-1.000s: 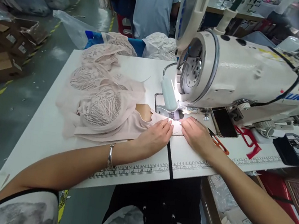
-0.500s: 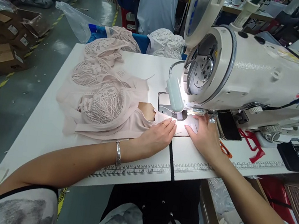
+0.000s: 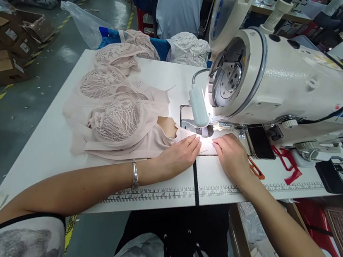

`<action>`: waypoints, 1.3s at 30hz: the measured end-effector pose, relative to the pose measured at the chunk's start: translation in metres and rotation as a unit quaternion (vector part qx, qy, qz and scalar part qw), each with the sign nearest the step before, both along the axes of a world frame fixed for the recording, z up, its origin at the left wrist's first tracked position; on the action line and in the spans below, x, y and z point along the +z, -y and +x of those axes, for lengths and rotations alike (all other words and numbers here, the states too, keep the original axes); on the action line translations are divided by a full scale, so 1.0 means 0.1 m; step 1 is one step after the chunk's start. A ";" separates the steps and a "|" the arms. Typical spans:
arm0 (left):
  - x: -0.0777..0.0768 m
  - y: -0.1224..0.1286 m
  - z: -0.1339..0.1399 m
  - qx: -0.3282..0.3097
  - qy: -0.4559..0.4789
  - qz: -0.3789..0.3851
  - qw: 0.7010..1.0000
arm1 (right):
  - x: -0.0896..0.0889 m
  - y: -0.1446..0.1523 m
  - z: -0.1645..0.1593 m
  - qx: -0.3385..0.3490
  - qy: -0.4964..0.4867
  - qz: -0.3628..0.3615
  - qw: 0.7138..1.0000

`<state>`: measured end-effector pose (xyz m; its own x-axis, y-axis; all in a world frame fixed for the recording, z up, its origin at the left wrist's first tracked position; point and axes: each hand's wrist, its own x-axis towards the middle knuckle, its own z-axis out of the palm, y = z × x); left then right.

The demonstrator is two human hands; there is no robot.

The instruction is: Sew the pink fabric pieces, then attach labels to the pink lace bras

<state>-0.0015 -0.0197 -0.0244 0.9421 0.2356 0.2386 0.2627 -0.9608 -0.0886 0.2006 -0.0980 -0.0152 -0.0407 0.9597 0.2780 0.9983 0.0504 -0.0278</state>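
Note:
A pale pink bra with lace cups lies on the white sewing table, its band reaching under the head of the sewing machine. My left hand lies flat on the band just left of the presser foot, fingers stretched out side by side. Close on the other side, my right hand has its thumb and fingertips drawn together on the fabric's edge near the foot. The machine's lamp lights this spot brightly. The needle tip cannot be made out, and the right fingers partly cover the fabric.
Orange thread snips, a dark phone and a red strap lie right of my right hand. More lace pieces are heaped at the table's far edge. A person in a blue shirt sits beyond.
My right hand has drawn back slightly from beneath the machine head, and its spread thumb and fingers have come together at the fabric. My left hand and the bra stay nearly where they were.

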 end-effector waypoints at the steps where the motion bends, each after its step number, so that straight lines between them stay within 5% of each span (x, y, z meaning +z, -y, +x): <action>1: 0.00 0.00 0.00 0.000 0.001 -0.003 1.000 | 0.00 -0.02 -0.02 0.001 0.008 0.002 1.000; 6: -0.02 -0.01 0.00 -0.006 0.004 0.010 1.000 | 0.04 -0.09 -0.09 -0.010 0.057 -0.018 0.998; 14: 0.00 0.03 0.01 0.012 -0.003 -0.043 0.999 | 0.26 -0.37 -0.17 -0.103 0.051 -0.204 0.972; 19: 0.02 -0.03 0.02 0.018 -0.006 -0.033 0.999 | 0.10 -0.34 -0.28 -0.090 0.004 -0.149 0.985; 23: -0.04 -0.10 -0.01 0.078 0.089 -0.135 0.984 | -0.03 -0.24 -0.32 -0.107 -0.021 -0.098 0.989; 26: -0.08 -0.04 -0.03 0.042 0.117 -0.191 0.974 | -0.05 -0.21 -0.31 -0.117 -0.059 -0.099 0.986; 33: -0.09 0.13 0.00 0.009 0.006 -0.056 0.998 | -0.03 -0.19 -0.28 -0.109 -0.122 -0.099 0.982; 39: -0.07 0.12 0.03 0.010 -0.015 -0.028 0.999 | 0.01 -0.19 -0.26 -0.102 -0.154 -0.111 0.977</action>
